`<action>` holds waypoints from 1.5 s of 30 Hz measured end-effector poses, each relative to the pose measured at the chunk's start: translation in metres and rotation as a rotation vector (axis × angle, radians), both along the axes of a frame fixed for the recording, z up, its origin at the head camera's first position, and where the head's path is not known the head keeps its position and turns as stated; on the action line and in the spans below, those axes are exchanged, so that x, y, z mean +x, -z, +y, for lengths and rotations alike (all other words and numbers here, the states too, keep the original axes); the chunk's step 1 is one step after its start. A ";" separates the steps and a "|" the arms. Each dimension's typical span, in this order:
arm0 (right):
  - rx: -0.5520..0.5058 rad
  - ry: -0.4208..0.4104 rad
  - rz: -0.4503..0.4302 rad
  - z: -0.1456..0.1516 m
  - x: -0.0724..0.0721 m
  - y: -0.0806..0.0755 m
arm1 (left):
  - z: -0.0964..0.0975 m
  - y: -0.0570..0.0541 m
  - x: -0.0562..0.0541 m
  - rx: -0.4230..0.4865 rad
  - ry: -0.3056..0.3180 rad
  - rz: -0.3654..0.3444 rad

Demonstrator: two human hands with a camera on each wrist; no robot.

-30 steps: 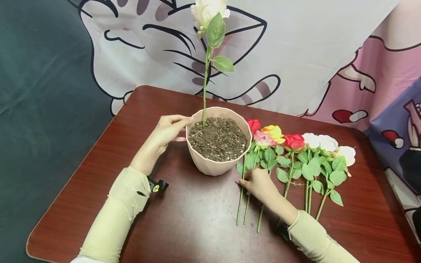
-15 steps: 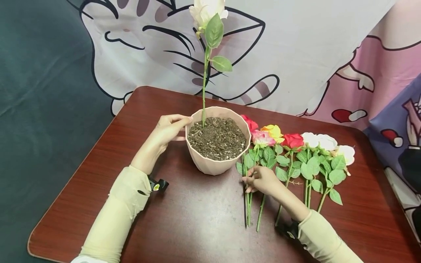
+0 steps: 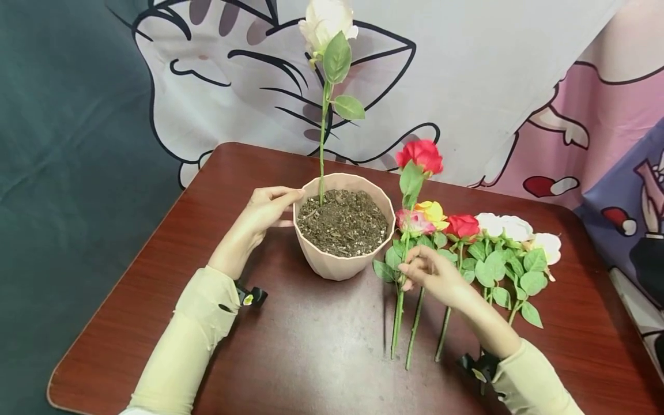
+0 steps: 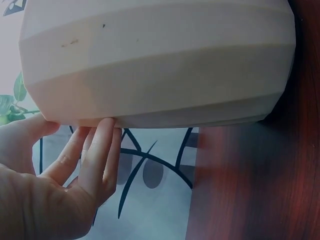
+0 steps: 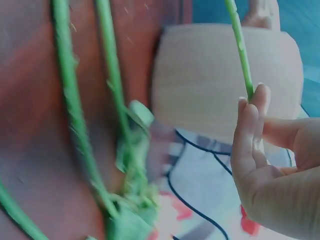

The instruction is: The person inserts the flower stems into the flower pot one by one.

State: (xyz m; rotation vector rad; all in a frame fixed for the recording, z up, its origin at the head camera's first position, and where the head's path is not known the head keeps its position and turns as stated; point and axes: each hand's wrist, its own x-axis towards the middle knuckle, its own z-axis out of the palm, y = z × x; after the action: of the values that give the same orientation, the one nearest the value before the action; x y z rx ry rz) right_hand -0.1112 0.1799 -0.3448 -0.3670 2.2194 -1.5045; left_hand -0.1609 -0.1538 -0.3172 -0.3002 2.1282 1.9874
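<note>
My left hand (image 3: pixel 264 210) rests its thumb and fairly straight fingertips against the side of a pale pink faceted flowerpot (image 3: pixel 336 266), close to its rim. Dark soil (image 3: pixel 344 225) fills the pot, and a long-stemmed white rose (image 3: pixel 327 29) stands upright at its left side. Right of the pot, my right hand (image 3: pixel 441 279) pinches the stem of a red rose (image 3: pixel 419 155) between thumb and fingers, its bloom raised above the other flowers. In the right wrist view the pinched green stem (image 5: pixel 242 52) crosses in front of the pot.
Lying in a row on the brown table (image 3: pixel 311 357) are a pink rose (image 3: pixel 415 222), a yellow rose (image 3: pixel 432 212), another red rose (image 3: pixel 463 226) and several white roses (image 3: pixel 516 227). A cat-print cloth (image 3: pixel 218 104) hangs behind the table.
My right hand has taken hold of the red rose beside the pot and tilted its bloom up off the table, shifting slightly right. The left hand stays at the pot.
</note>
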 end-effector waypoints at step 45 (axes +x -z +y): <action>-0.630 0.232 0.620 -0.017 -0.092 -0.087 | -0.001 0.007 0.008 -0.015 0.003 0.047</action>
State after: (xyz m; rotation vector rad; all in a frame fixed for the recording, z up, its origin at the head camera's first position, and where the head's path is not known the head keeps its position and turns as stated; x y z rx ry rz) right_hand -0.2028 0.1625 -0.2581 -0.8938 2.1988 -2.4845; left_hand -0.1524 -0.1548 -0.3243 -0.2544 2.1711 1.9974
